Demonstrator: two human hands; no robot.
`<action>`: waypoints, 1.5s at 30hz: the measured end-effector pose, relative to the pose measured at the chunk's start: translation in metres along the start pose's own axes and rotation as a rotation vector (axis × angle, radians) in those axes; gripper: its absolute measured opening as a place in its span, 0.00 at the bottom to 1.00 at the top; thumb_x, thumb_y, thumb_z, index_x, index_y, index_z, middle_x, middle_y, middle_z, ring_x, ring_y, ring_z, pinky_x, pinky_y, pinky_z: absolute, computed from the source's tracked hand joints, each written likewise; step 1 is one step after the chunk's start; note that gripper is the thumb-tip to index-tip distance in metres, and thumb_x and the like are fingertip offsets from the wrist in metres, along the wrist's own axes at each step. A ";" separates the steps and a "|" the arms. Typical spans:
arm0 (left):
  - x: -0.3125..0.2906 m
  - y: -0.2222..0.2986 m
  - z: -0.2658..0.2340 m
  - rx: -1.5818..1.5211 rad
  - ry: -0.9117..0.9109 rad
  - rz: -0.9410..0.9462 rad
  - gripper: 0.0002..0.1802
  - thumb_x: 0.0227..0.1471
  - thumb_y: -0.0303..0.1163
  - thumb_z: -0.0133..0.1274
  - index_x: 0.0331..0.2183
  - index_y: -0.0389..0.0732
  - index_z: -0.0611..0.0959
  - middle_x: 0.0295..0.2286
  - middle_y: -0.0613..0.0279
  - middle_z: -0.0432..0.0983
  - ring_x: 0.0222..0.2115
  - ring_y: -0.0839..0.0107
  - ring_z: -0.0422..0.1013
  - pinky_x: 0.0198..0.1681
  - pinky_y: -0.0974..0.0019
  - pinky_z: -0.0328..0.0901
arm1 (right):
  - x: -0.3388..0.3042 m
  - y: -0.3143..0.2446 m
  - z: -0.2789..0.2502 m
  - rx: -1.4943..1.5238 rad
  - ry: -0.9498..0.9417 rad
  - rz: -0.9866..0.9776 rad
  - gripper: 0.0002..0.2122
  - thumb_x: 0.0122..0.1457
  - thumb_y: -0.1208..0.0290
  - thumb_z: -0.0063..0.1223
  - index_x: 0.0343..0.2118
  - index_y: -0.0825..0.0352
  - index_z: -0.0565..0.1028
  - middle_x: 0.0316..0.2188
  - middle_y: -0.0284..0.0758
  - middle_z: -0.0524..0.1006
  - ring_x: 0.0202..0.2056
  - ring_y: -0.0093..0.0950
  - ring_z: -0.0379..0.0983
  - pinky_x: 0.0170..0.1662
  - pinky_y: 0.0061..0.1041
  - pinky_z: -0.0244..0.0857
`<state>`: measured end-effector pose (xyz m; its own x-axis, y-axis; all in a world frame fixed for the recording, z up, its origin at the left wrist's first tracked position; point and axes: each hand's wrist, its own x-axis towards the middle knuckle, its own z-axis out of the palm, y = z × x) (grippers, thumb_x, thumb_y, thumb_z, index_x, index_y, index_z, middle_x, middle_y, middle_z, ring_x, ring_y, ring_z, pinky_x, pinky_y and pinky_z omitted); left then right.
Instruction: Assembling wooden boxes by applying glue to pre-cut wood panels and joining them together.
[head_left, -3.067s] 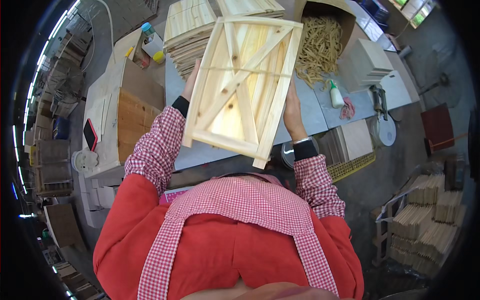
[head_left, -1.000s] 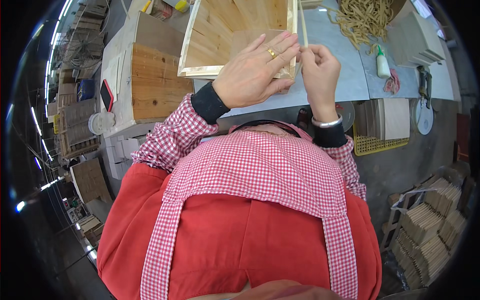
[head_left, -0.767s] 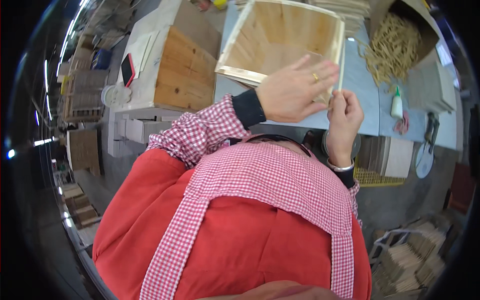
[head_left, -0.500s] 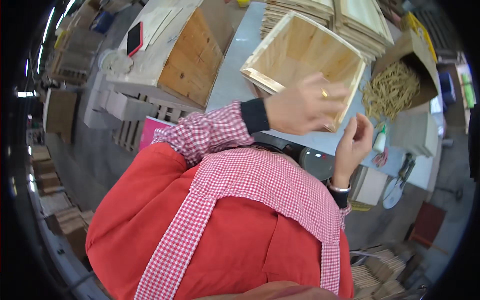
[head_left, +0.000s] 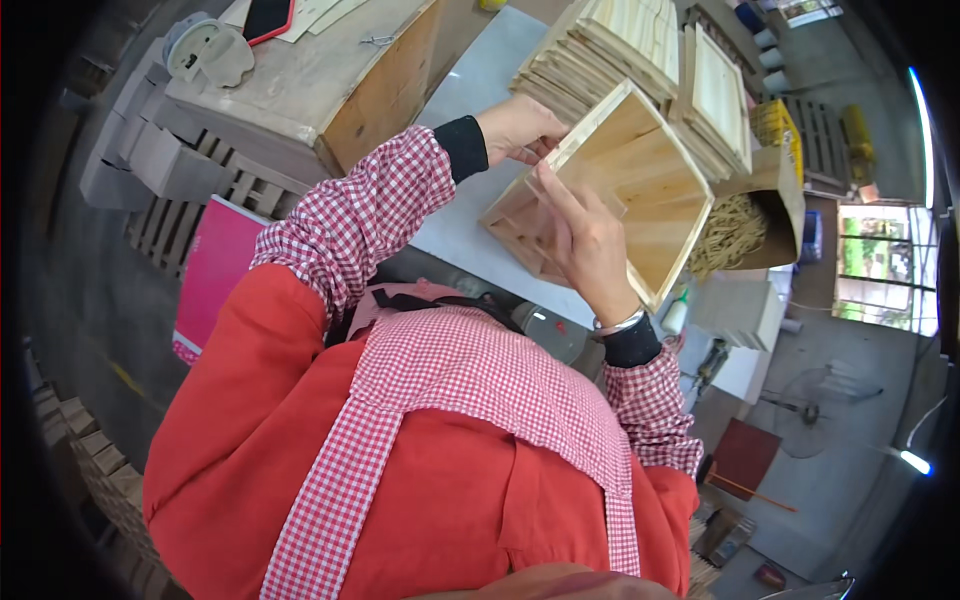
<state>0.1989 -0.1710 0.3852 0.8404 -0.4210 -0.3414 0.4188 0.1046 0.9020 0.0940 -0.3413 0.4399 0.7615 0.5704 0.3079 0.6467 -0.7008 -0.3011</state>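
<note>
An open box of pale wood [head_left: 655, 200] stands tilted on one edge over the grey tabletop [head_left: 470, 200], its hollow facing me. My left hand [head_left: 515, 125] grips its upper left corner from behind. My right hand [head_left: 585, 245] lies on the near rim, with the fingers reaching up along the box's left wall. A metal band sits on my right wrist. Both arms are in red-checked sleeves with black cuffs.
Stacked wooden boxes and panels [head_left: 640, 45] stand behind the held box. A cardboard carton of straw-like wood wool [head_left: 740, 230] is to the right, a small glue bottle [head_left: 676, 314] near my right wrist. A wooden bench [head_left: 330, 70] with a phone [head_left: 266, 14] and a pink board [head_left: 215, 275] are at left.
The box lay flat on the table under my hands a second ago; now it is tipped up on its edge, held by both hands. The view has swung to the left.
</note>
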 end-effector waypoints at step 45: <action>-0.031 -0.008 -0.022 -0.683 -0.487 0.051 0.24 0.58 0.28 0.48 0.55 0.36 0.65 0.31 0.68 0.69 0.24 0.86 0.62 0.31 0.79 0.65 | 0.003 -0.008 0.000 0.093 0.024 0.125 0.25 0.50 0.84 0.51 0.51 0.54 0.75 0.31 0.35 0.76 0.29 0.34 0.74 0.31 0.30 0.68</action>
<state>0.1764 -0.1393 0.3825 0.6868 -0.7267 -0.0108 0.6325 0.5903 0.5015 0.0917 -0.3339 0.4429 0.8357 0.4703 0.2837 0.5492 -0.7221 -0.4207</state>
